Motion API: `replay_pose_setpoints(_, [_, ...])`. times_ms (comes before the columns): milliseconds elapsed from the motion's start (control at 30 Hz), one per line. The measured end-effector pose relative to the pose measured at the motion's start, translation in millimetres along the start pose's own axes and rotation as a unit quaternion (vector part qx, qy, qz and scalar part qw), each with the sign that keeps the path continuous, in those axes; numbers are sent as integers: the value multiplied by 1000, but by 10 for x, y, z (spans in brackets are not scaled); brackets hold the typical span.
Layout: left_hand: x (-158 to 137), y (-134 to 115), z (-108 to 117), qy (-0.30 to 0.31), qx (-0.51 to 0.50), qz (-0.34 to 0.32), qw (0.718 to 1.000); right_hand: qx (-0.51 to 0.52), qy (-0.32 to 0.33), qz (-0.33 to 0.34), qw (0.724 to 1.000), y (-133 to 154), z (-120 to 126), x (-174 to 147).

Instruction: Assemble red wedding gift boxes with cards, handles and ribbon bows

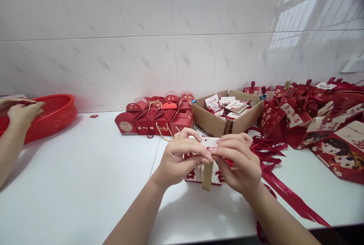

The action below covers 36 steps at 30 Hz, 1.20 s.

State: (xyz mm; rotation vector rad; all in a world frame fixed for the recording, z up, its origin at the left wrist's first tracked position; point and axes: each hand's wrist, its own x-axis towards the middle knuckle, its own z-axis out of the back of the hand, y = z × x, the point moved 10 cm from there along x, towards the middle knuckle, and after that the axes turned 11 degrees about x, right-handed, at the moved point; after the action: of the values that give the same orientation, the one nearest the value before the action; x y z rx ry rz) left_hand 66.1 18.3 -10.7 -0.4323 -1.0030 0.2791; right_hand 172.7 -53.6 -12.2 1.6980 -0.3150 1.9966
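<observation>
We see the left hand (184, 154) and right hand (239, 157) pinching a gold ribbon (207, 178) atop a printed gift box (195, 174) on the white table (113, 192), its end hanging loose (ribbon-looped boxes (294, 119), seemingly finished, stand rightward).

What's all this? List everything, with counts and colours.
gift box: one, red and white, front centre
narrow ribbon: one, gold, before it
carton: one, brown, behind
cards: several, white and red, in carton
small boxes: about eight, red, beside carton
gift packages: many, mostly red, right
ribbons: several, dark red, right
basin: one, red, far left
scrap: one, red, near basin
table: one, white, underneath
wall: one, white tiled, behind
wall fitting: one, white, right
other person: one, arms only, at basin
left grip: one, bare, at narrow ribbon
right grip: one, bare, at gift box
</observation>
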Motion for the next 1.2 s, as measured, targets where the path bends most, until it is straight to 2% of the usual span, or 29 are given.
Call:
replay_pose_setpoints(100, [-5, -10, 84, -63, -6, -15, 998, 50, 17, -31, 998, -39, -54, 8])
replay_pose_setpoints(267, [-11, -22, 107, -84, -25, -27, 996, 102, 30, -50, 993, -55, -110, 5])
replay_pose_setpoints(467, [-34, 120, 66, -57, -55, 43, 996, 137, 27, -43, 989, -73, -94, 21])
replay_pose_setpoints(600, [-40, 130, 55, -30, -54, 35, 997, 149, 33, -44, 987, -101, -109, 11])
replay_pose_setpoints(667, [-35, 192, 107, -46, -50, 50, 996, 142, 36, -46, 988, -113, -117, 4])
replay_pose_setpoints(767, [-49, 405, 190, -83, 3, 135, 987, 118, 23, -66, 991, -167, -92, 0])
replay_pose_setpoints(833, [-54, 517, 116, -53, 31, 175, 983, 93, 17, -90, 992, -227, -73, -2])
replay_pose_setpoints(967, [-91, 629, -110, 27, 30, 195, 980, 77, 33, -140, 987, -375, -115, -37])
replay_pose_setpoints(1067, [-154, 696, -159, 37, 31, 218, 975, 79, 66, -156, 982, -456, -215, -82])
replay_pose_setpoints(1200, [-176, 682, -194, 43, 9, 213, 976, 81, 61, -169, 980, -529, -253, -124])
